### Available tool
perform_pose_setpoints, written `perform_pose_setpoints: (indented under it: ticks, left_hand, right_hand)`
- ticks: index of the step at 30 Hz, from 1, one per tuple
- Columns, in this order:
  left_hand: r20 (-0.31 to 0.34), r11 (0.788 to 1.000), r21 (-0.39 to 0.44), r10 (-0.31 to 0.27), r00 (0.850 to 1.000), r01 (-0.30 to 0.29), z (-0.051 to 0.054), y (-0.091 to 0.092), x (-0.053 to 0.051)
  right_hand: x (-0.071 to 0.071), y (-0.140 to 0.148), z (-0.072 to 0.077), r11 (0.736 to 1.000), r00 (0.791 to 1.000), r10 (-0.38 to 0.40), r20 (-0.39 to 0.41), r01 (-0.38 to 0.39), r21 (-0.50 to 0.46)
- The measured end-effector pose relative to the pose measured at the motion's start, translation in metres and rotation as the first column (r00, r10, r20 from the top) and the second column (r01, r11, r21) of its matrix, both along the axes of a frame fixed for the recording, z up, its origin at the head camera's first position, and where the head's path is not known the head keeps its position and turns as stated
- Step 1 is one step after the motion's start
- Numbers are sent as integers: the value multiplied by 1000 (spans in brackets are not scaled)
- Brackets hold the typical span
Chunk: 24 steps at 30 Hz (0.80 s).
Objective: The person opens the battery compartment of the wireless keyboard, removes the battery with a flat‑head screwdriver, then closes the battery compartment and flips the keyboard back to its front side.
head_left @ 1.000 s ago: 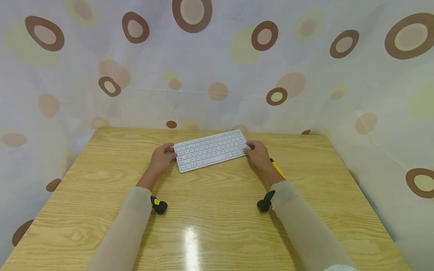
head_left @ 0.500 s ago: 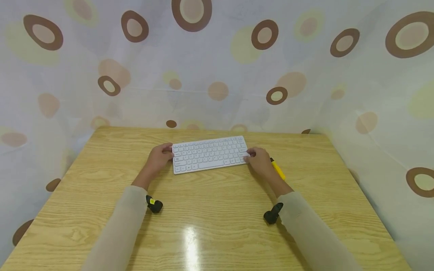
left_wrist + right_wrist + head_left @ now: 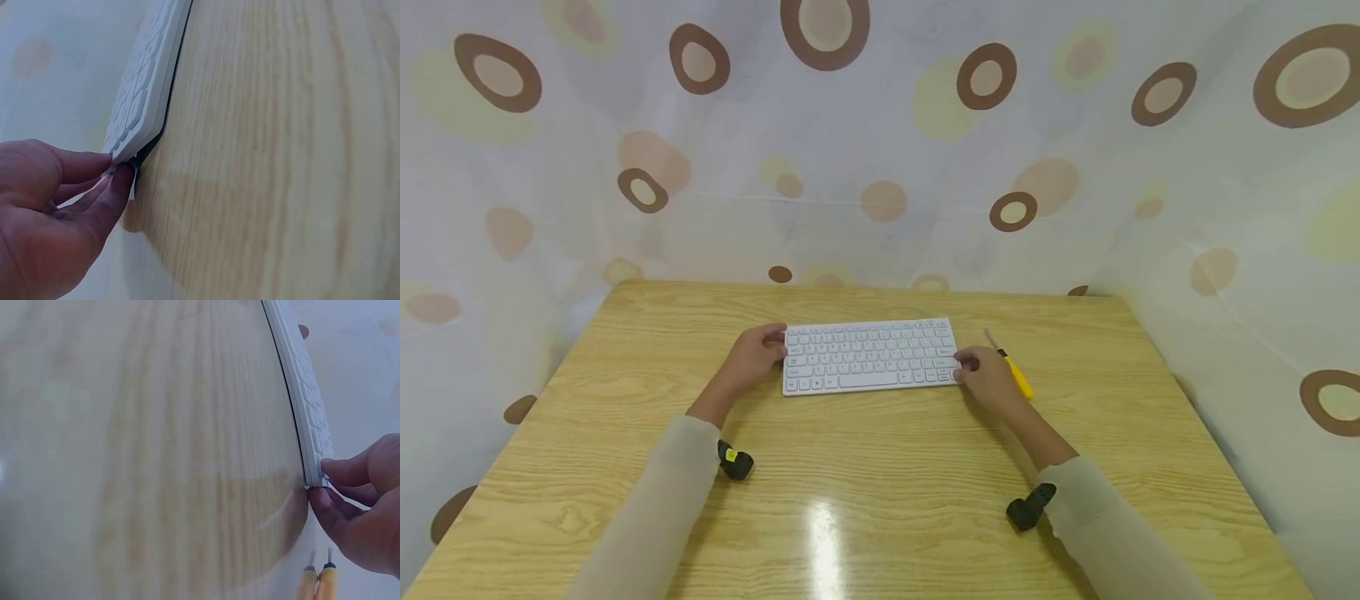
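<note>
A white keyboard (image 3: 868,357) lies nearly level across the back half of the table, its keys facing up. My left hand (image 3: 751,357) pinches its left end; in the left wrist view that hand (image 3: 59,212) has the thumb at the top edge and a fingertip at the underside of the keyboard (image 3: 140,94). At the right end, my right hand (image 3: 991,379) grips the keyboard's edge. The right wrist view shows this hand (image 3: 365,503) with its thumb and fingers at the corner of the keyboard (image 3: 306,406).
A screwdriver with a yellow handle (image 3: 1018,377) lies just right of my right hand, its shaft towards the back. The wooden table (image 3: 865,467) ends at a patterned curtain (image 3: 820,233) behind and at the sides.
The keyboard's right end has come down towards me, so its slant has nearly gone. My right hand has moved with it, nearer and to the right, and the screwdriver's shaft has come into view.
</note>
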<state>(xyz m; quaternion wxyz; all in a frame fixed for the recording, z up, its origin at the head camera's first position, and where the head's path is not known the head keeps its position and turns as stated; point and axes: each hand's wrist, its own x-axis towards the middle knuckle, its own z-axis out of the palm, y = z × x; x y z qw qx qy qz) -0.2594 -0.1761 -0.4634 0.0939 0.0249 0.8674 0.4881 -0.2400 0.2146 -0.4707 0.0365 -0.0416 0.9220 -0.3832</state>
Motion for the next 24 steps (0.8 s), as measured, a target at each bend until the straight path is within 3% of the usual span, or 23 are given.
perform_pose_setpoints:
  ticks: [11,19,24]
  left_hand:
    - [23,998,59,-36,999,34,1,5,11]
    - [41,999,18,-48,998,47,1,10,20]
    - [16,997,14,-79,997,79,0,12,25]
  right_hand:
    - [30,10,3,1000,1000,-10,-15,10,-9]
    - [47,15,4,1000,1000,-24,-16,25,15]
    - [57,19,2,999,999,-45,3,45,25]
